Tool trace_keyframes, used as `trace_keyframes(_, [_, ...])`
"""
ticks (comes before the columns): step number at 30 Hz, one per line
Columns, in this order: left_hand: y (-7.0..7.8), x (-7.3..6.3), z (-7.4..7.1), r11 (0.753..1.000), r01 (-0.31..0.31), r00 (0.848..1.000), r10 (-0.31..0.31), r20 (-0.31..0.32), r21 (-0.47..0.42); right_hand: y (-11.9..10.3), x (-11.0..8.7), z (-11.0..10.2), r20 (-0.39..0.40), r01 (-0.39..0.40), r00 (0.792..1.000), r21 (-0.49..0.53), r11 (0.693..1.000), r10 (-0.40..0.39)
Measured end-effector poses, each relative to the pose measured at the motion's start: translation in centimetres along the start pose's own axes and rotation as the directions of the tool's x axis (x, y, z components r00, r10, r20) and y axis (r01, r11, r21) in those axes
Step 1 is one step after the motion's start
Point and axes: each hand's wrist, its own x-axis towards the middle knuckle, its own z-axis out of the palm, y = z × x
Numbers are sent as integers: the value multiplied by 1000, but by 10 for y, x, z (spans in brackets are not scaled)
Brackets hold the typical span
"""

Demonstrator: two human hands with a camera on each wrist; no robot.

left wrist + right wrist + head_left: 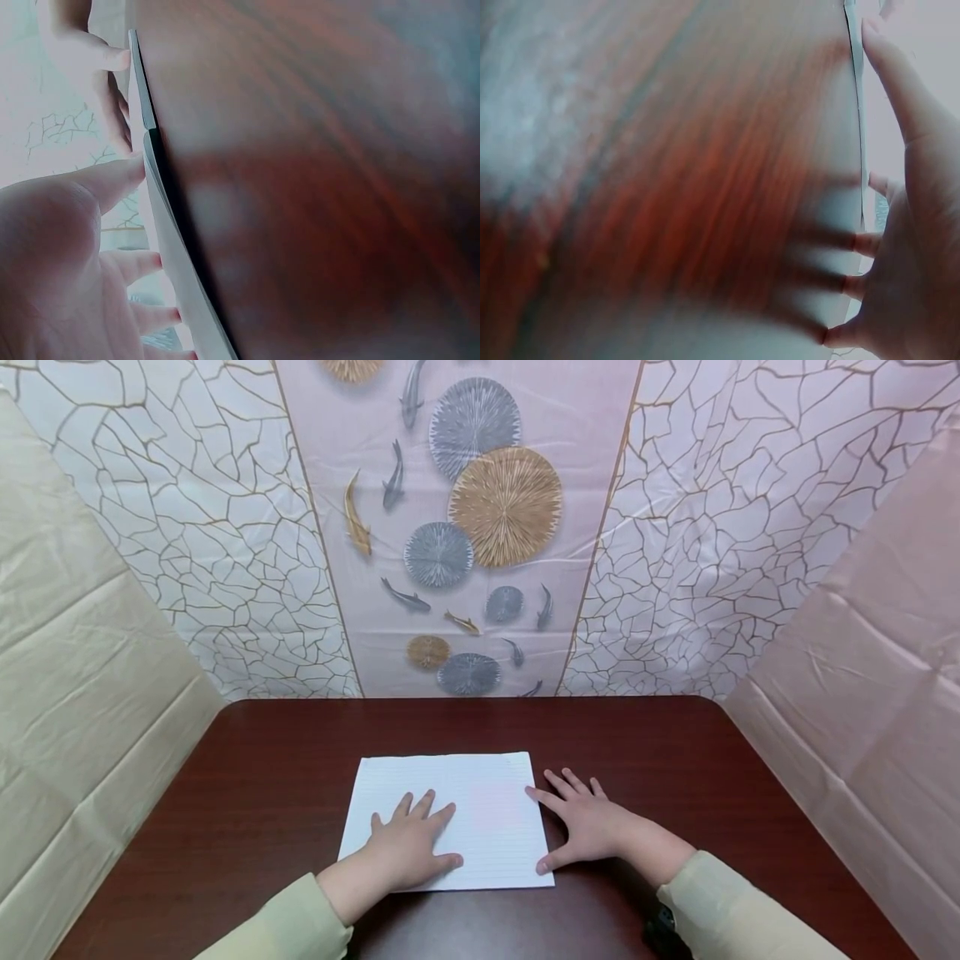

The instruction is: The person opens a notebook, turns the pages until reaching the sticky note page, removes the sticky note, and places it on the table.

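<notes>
A white lined notebook point(495, 827) lies flat and open on the dark table. On its left half rests my left hand point(408, 847), palm down with the fingers spread. My right hand point(588, 827) is spread at the right edge, its thumb and index fingertip at the paper's border and the other fingers over the table. From the left wrist, the notebook's near edge point(176, 247) shows two thin parts meeting under the thumb of the left hand point(60, 262). In the right wrist view, the fingertips of the right hand point(922, 225) reach down to the tabletop. Neither hand grips anything.
The reddish-brown table point(262, 802) has rounded far corners. A patterned cloth point(442, 602) hangs behind it, with beige cloth walls point(75, 693) on both sides. A small black object point(662, 931) sits by the right sleeve.
</notes>
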Motion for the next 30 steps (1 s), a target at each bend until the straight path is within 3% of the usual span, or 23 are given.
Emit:
trace_keyframes(16, [2, -2, -3, 1000, -8, 1000, 8, -18, -14, 1, 4, 7, -60, -6, 998, -5, 1000, 5])
trace_keyframes(25, [3, -9, 1, 1000, 17, 998, -16, -58, 20, 2, 5, 9, -51, -18, 999, -9, 1000, 18])
trace_keyframes(30, [8, -19, 3, 995, -47, 993, 56, -106, 92, 0, 4, 6, -43, -19, 999, -19, 1000, 18])
